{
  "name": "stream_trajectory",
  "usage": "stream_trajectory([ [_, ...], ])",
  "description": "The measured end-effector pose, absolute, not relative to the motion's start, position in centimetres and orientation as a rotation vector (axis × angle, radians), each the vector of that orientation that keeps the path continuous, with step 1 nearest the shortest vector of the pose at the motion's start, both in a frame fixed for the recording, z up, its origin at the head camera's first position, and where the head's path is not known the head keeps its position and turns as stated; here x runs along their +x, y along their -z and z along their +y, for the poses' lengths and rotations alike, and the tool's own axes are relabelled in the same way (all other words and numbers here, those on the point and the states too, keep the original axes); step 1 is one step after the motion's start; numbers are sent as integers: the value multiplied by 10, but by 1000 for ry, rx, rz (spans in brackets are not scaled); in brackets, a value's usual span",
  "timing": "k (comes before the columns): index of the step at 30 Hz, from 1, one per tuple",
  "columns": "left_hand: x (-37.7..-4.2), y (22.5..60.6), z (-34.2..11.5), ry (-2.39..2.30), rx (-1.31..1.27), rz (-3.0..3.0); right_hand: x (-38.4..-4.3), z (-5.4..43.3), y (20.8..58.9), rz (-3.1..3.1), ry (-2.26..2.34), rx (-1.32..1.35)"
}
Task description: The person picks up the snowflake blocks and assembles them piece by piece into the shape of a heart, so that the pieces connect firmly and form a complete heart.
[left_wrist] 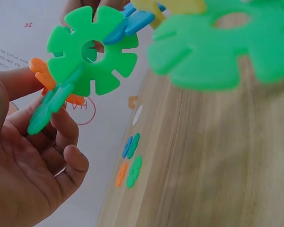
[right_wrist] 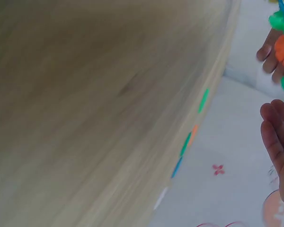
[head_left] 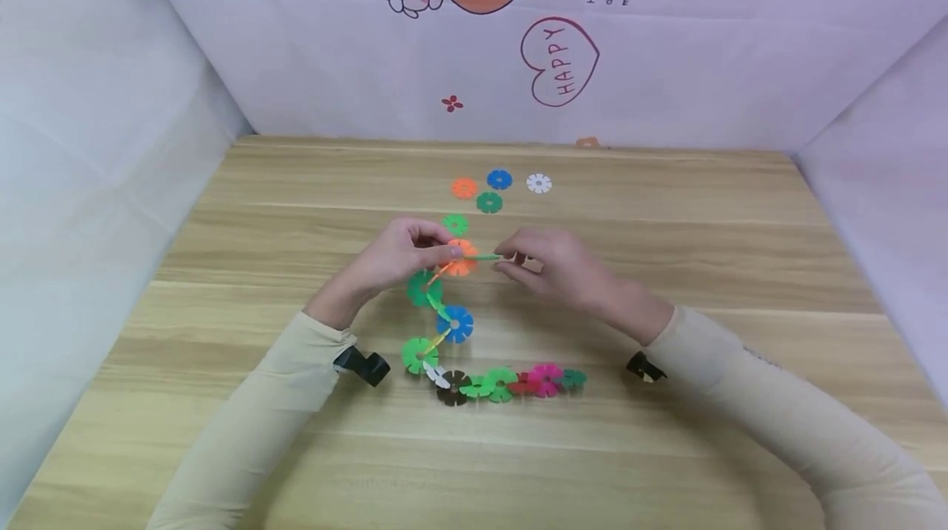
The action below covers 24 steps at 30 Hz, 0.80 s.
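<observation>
A chain of slotted plastic snowflake discs in several colours, with a blue disc (head_left: 456, 324) and a pink disc (head_left: 546, 379) among them, curves across the table. Its upper end is raised at my left hand (head_left: 400, 258), whose thumb and fingers pinch an orange disc (head_left: 462, 268). A green disc (head_left: 485, 257), seen edge-on, sticks out rightward from that orange one. My right hand (head_left: 557, 267) pinches the green disc's outer edge between thumb and forefinger. In the left wrist view, nearer green discs (left_wrist: 123, 52) of the chain partly hide the right fingers.
Loose discs lie beyond the hands: light green (head_left: 455, 224), orange (head_left: 464, 188), dark green (head_left: 489, 202), blue (head_left: 499, 178) and white (head_left: 539, 183). A printed white cloth (head_left: 333, 61) rises behind the wooden table (head_left: 704, 267). Black wrist mounts (head_left: 363, 365) sit by both sleeves.
</observation>
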State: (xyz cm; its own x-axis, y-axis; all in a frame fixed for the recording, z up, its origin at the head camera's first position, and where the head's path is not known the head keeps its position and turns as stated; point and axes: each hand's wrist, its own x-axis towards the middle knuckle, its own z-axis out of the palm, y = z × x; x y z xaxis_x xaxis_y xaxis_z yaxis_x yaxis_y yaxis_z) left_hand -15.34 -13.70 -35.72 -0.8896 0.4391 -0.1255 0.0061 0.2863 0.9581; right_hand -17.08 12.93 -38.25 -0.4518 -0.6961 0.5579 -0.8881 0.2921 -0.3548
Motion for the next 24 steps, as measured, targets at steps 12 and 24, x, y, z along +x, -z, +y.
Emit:
stream_trajectory([
  [12,-151,361,-149,-1623,313,2206,-242,161,397,-2998,-967,780],
  [24,-148,360,-152,-1639,274,2201,-304,170,401,-3147,-1037,502],
])
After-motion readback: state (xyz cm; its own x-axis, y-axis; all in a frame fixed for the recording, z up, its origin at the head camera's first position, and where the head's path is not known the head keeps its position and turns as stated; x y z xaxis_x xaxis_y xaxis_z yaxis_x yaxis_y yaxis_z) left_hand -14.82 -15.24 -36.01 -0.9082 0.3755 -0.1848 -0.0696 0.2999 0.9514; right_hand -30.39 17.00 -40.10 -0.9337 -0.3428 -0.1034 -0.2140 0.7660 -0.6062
